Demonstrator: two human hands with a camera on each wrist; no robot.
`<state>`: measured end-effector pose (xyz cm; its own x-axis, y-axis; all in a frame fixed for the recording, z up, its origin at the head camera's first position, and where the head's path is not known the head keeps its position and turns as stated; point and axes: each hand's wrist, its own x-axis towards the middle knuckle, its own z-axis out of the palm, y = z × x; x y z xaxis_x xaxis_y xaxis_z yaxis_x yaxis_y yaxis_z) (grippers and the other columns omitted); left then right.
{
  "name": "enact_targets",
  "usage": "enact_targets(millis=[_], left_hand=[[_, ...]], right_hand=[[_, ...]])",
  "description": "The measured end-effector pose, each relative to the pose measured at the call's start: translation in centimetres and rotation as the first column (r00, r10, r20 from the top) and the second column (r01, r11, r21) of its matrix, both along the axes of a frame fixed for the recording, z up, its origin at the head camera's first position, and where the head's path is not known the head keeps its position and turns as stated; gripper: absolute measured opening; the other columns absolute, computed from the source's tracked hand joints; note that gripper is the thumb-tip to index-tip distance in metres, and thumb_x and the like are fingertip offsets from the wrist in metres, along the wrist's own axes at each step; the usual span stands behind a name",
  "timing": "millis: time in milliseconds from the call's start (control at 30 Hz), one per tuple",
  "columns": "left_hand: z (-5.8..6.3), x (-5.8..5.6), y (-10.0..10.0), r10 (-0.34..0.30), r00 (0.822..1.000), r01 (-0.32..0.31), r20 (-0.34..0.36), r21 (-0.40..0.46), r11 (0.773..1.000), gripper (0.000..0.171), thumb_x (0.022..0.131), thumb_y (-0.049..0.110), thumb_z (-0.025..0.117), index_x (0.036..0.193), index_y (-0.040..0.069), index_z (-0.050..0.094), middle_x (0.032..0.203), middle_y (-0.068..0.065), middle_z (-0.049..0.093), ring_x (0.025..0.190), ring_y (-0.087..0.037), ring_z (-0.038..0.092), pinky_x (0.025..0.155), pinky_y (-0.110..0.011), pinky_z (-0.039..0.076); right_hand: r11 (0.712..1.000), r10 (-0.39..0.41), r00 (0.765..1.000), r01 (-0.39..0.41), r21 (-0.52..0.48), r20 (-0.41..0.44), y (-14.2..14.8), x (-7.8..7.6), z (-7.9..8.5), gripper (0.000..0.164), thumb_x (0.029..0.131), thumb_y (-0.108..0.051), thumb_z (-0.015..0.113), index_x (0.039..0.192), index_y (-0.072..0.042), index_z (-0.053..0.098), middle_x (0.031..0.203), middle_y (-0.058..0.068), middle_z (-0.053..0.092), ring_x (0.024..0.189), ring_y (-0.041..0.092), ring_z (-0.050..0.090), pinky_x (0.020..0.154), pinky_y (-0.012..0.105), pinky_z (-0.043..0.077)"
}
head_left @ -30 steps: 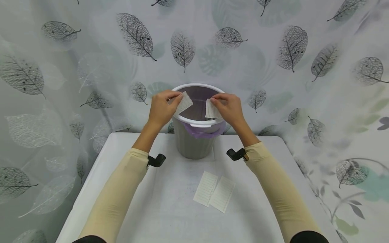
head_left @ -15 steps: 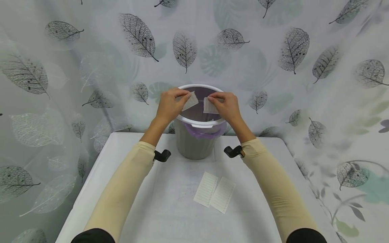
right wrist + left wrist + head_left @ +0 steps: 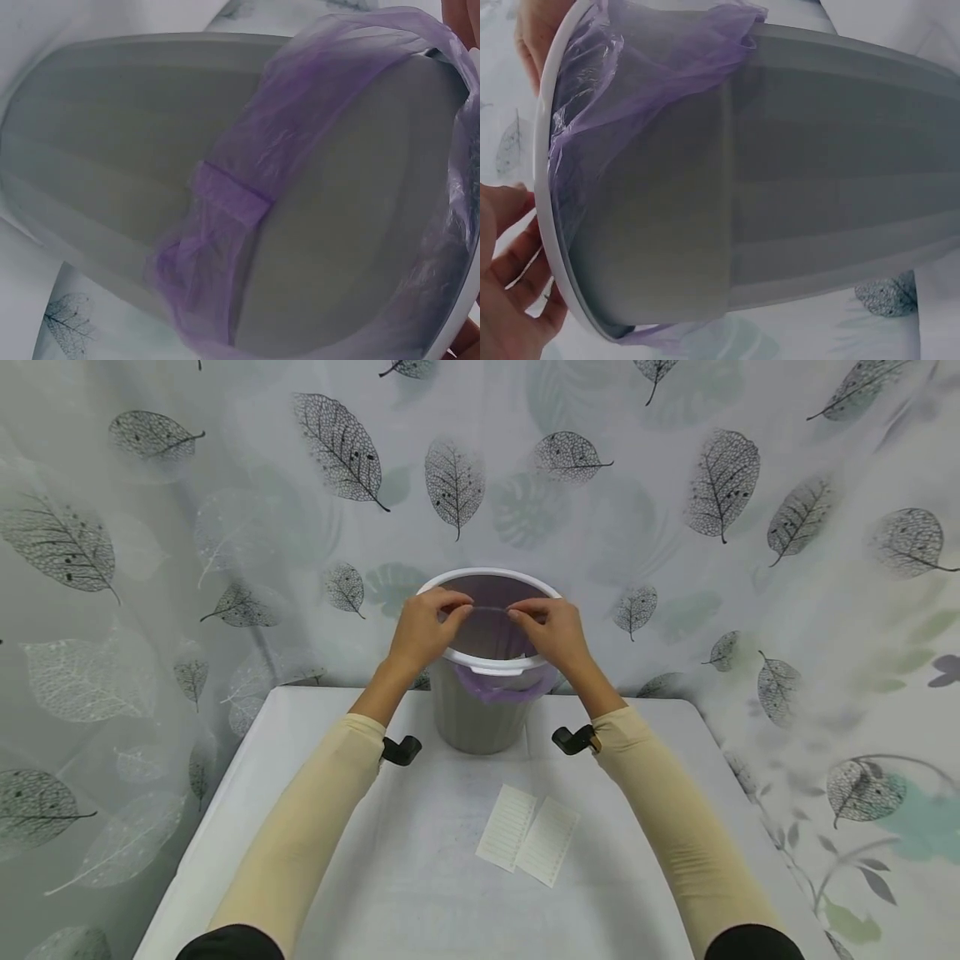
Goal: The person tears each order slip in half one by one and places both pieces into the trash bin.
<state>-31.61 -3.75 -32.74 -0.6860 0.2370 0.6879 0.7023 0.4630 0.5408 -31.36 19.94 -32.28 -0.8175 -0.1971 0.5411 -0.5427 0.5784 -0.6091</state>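
Over the mouth of a grey bin (image 3: pixel 480 718) with a white rim, my left hand (image 3: pixel 426 627) and right hand (image 3: pixel 557 628) face each other. Their thumbs and forefingers are bent toward one another, and no paper shows between them. In the left wrist view the left fingers (image 3: pixel 529 274) lie loosely spread beside the rim. A purple bin liner (image 3: pixel 300 120) hangs folded over the bin's outside. On the table, in front of the bin, lie two lined slips of paper (image 3: pixel 506 827), the right slip (image 3: pixel 549 842) slightly overlapping the other.
The bin stands near the back edge of a white-covered table (image 3: pixel 420 877). Behind and beside it hangs a leaf-patterned curtain (image 3: pixel 510 410). A black wrist mount (image 3: pixel 402 750) sits on the left wrist, another mount (image 3: pixel 573 740) on the right.
Each hand pinched a piece of paper above the bin before; both pieces have been let go and are out of sight. The hands moved slightly closer together. The slips on the table stayed put.
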Motion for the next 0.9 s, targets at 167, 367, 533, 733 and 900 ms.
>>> enact_targets(millis=[167,367,533,733,900], left_hand=[[-0.4,0.5,-0.4,-0.03,0.999,0.031,-0.039,0.018,0.999,0.015,0.099,0.01,0.073,0.108,-0.001,0.078,0.1,-0.012,0.074,0.088,-0.025,0.067,0.081,-0.047,0.054],[-1.4,2.3,-1.4,-0.022,0.992,0.029,-0.128,0.055,0.998,0.014,0.097,0.006,0.073,0.109,0.0,0.078,0.1,-0.011,0.073,0.092,-0.028,0.068,0.081,-0.047,0.053],[-3.2,5.5,-2.5,0.012,0.958,0.019,-0.287,0.105,0.994,0.014,0.097,0.003,0.07,0.108,0.0,0.078,0.1,-0.011,0.07,0.092,-0.028,0.066,0.082,-0.042,0.053],[-6.9,9.8,-2.9,0.035,0.95,0.012,-0.311,0.146,0.989,0.013,0.095,0.007,0.068,0.103,0.001,0.077,0.095,-0.008,0.07,0.087,-0.023,0.066,0.079,-0.034,0.054],[-11.6,12.4,-2.1,0.034,0.991,-0.017,-0.131,0.128,0.992,0.014,0.089,0.001,0.072,0.102,0.003,0.076,0.091,-0.002,0.069,0.083,-0.019,0.065,0.072,-0.037,0.055]], right_hand=[[1.0,-0.009,0.998,0.008,-0.016,-0.057,0.6,0.6,-0.4,0.022,0.101,-0.018,0.072,0.114,-0.002,0.079,0.104,0.012,0.077,0.089,0.028,0.072,0.08,0.043,0.057],[0.983,-0.121,0.97,0.088,-0.162,-0.209,1.4,1.8,-1.2,0.018,0.1,-0.013,0.069,0.106,0.001,0.076,0.092,0.011,0.075,0.081,0.023,0.068,0.071,0.031,0.053],[0.945,-0.218,0.935,0.132,-0.298,-0.28,2.4,3.3,-2.4,0.014,0.098,-0.01,0.069,0.093,0.003,0.072,0.079,0.01,0.071,0.066,0.017,0.062,0.062,0.021,0.045],[0.937,-0.244,0.904,0.127,-0.325,-0.351,3.3,5.5,-6.1,0.026,0.096,-0.004,0.064,0.071,-0.002,0.058,0.061,0.006,0.055,0.054,0.013,0.045,0.054,0.021,0.033],[0.957,-0.194,0.952,0.13,-0.258,-0.239,3.7,7.4,-11.0,0.025,0.094,-0.001,0.065,0.069,-0.007,0.06,0.062,0.0,0.058,0.054,0.015,0.05,0.054,0.022,0.039]])
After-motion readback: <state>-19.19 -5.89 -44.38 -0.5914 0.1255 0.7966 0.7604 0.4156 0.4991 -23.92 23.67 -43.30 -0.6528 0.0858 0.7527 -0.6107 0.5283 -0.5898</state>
